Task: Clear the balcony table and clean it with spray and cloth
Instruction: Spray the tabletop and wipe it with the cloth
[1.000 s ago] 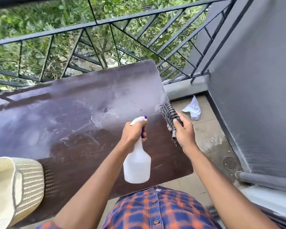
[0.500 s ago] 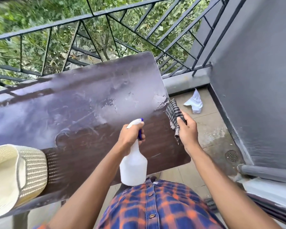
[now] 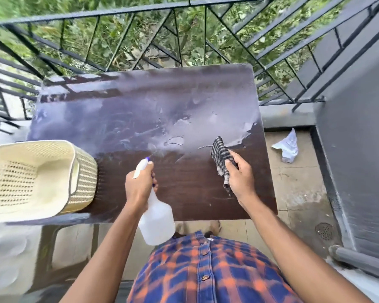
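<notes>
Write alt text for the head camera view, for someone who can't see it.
A person's left hand aims a white spray bottle at a wet dark balcony table while the right hand holds a checked cloth. A cream woven basket sits at the table's left end.

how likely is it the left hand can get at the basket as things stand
Probably yes: the basket sits at the left end of the table, with only bare tabletop between it and the left hand. But that hand grips the spray bottle, so it couldn't grasp the basket freely.
</notes>
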